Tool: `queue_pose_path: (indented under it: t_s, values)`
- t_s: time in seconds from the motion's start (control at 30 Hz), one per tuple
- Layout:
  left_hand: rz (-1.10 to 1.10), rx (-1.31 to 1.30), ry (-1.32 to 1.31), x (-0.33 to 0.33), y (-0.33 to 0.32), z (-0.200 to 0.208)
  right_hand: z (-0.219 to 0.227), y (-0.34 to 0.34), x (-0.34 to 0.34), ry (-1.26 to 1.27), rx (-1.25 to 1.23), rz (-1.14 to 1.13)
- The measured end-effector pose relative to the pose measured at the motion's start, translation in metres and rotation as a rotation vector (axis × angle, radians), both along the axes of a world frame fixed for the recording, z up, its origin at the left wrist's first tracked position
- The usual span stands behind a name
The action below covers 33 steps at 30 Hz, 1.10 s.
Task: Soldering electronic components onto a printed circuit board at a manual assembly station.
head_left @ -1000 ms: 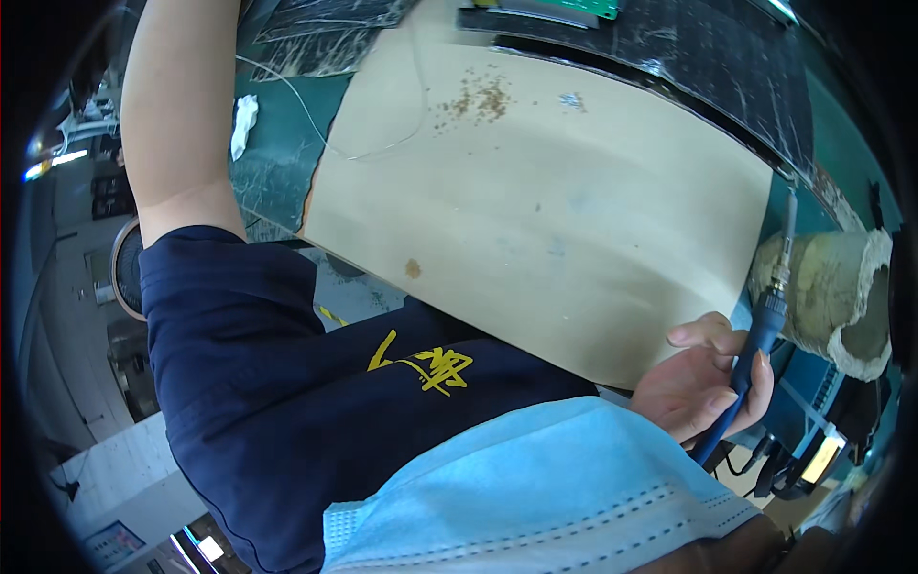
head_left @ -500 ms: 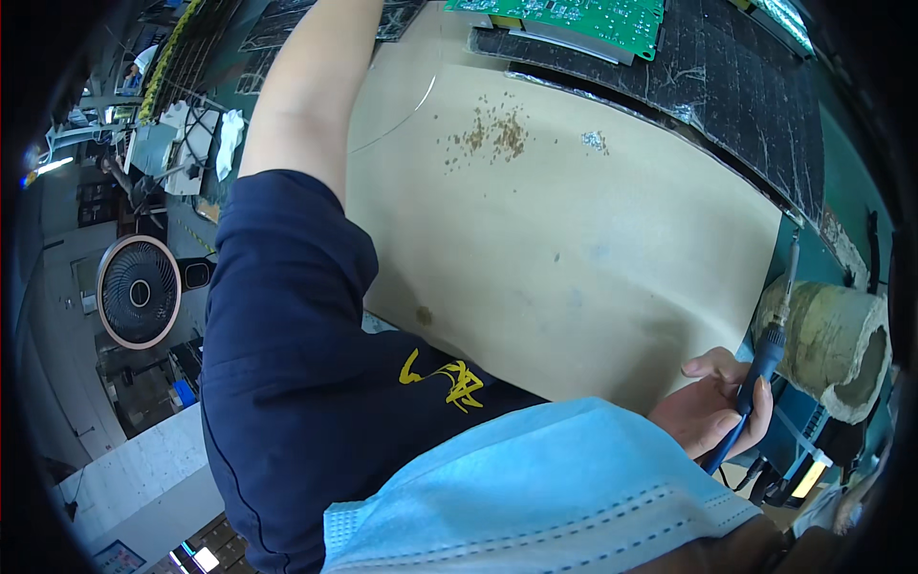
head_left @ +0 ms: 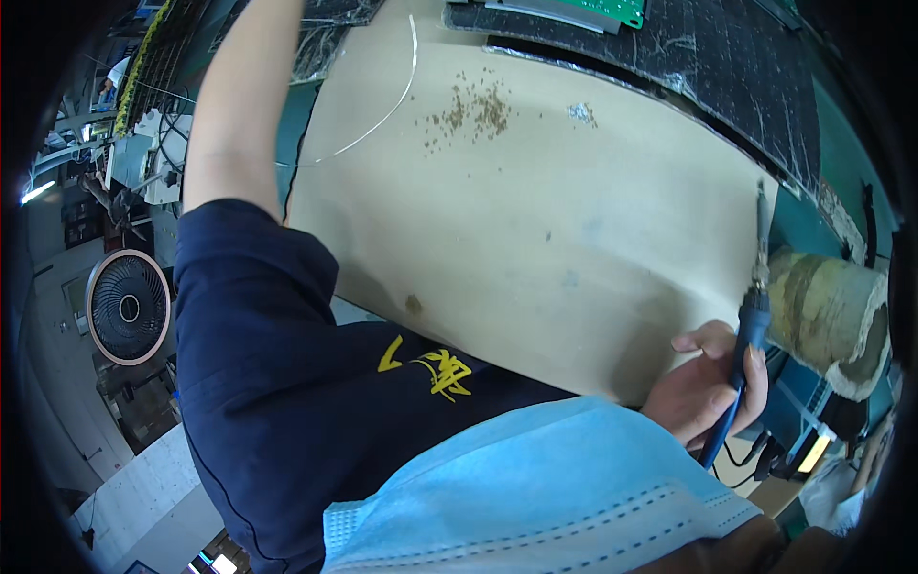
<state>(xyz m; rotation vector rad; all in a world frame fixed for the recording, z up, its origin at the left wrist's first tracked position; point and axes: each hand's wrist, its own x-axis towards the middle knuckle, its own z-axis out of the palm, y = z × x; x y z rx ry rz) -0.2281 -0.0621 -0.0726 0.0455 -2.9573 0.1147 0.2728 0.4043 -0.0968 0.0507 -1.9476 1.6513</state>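
My right hand (head_left: 703,387) is closed around the blue handle of a soldering iron (head_left: 754,320). The iron points up and away, its metal tip over the far right corner of a beige work sheet (head_left: 459,230). My left forearm (head_left: 244,105) reaches past the upper edge of the picture, so the left hand is out of sight. Beside that forearm, a thin silvery wire (head_left: 415,57) curves across the sheet. At the top edge only part of a green circuit board (head_left: 622,10) shows.
Brown crumbs (head_left: 488,110) and a small heap of silvery bits (head_left: 579,112) lie on the sheet. A scratched black panel (head_left: 727,105) borders its far side. Right of the iron lies a thick, broken-edged tube (head_left: 822,301). A round fan (head_left: 129,306) stands off to the left.
The view has shifted, and less of the circuit board shows. My left arm lies further left, baring more of the wire. The iron has swung left, its tip now over the sheet's corner.
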Motion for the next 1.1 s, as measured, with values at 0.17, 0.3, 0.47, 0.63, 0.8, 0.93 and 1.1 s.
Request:
queue_pose_path:
  t_s: [0.17, 0.3, 0.47, 0.63, 0.8, 0.93, 1.1]
  values:
    - [0.035, 1.044, -0.310, 0.122, 0.037, 0.045, -0.007, 0.000, 0.001, 0.107, 0.073, -0.020]
    - [0.039, 1.301, -0.100, 0.235, 0.042, 0.082, -0.001, 0.010, 0.010, 0.185, 0.101, 0.014]
    - [0.103, 1.431, -0.235, 0.325, 0.069, 0.077, 0.011, 0.045, 0.019, 0.396, 0.375, -0.305]
    - [0.011, 1.615, -0.508, 0.387, 0.089, 0.045, 0.020, 0.065, 0.036, 0.148, 0.478, -0.573]
    - [-0.035, 1.496, -0.782, 0.423, 0.128, 0.009, 0.015, 0.060, 0.043, 0.195, 0.400, -0.486]
    - [0.042, 1.587, -0.882, 0.446, 0.168, -0.004, 0.013, 0.057, 0.037, 0.364, 0.310, -0.375]
    - [-0.291, 1.418, -1.349, 0.444, 0.196, 0.005, 0.012, 0.039, 0.026, 0.314, 0.205, -0.085]
